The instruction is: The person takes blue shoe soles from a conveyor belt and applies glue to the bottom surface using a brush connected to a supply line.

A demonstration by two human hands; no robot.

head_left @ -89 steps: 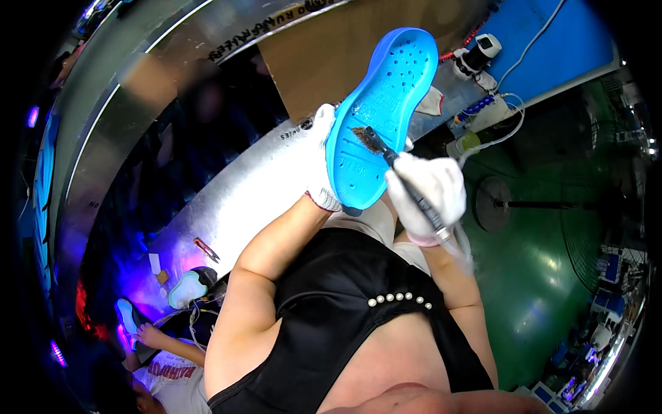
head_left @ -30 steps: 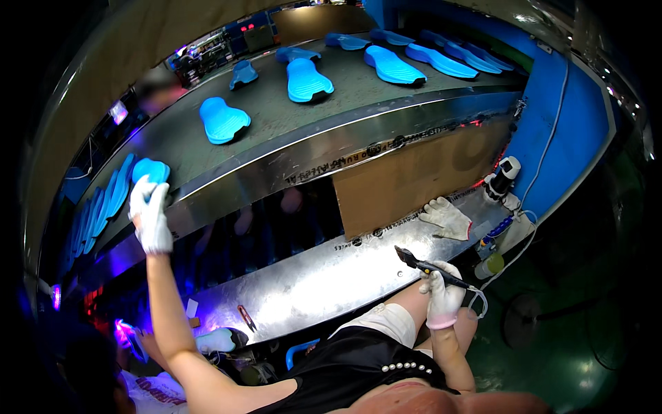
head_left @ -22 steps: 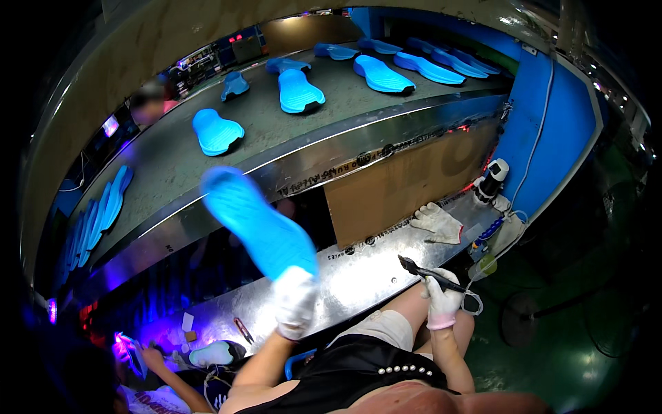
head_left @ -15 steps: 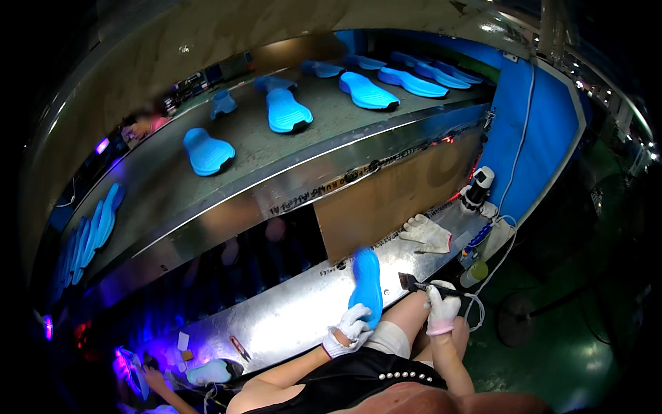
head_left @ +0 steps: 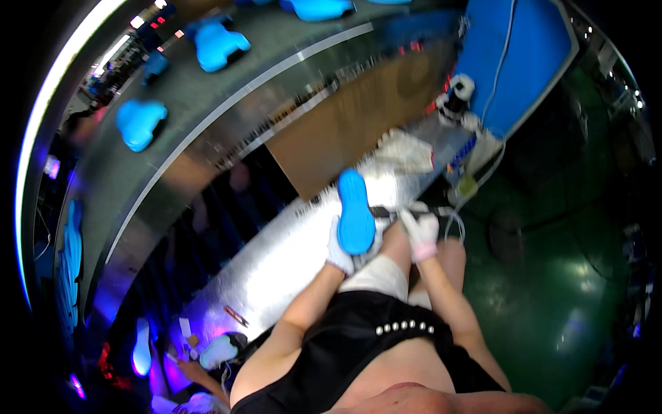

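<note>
My left hand (head_left: 339,252), in a white glove, grips a blue shoe sole (head_left: 355,210) near its lower end. The sole is raised over the metal ledge, a broad face turned up, and hides part of my fingers. My gloved right hand (head_left: 420,233) is closed round a dark-handled brush (head_left: 383,212) with a cord or tube trailing from its rear. The brush's front end lies at the sole's right edge; whether it touches cannot be made out.
Blue soles (head_left: 141,124) lie on a dark conveyor belt (head_left: 183,103) beyond the metal ledge (head_left: 265,255). A loose white glove (head_left: 403,152), small snips (head_left: 236,316) and a yellow-capped bottle (head_left: 465,188) are nearby. A co-worker's hand (head_left: 189,369) shows at lower left.
My view has swung, shifting the belt up and left. The sole now lies flatter to my view. My right hand has brought the brush against or close beside the sole's edge.
</note>
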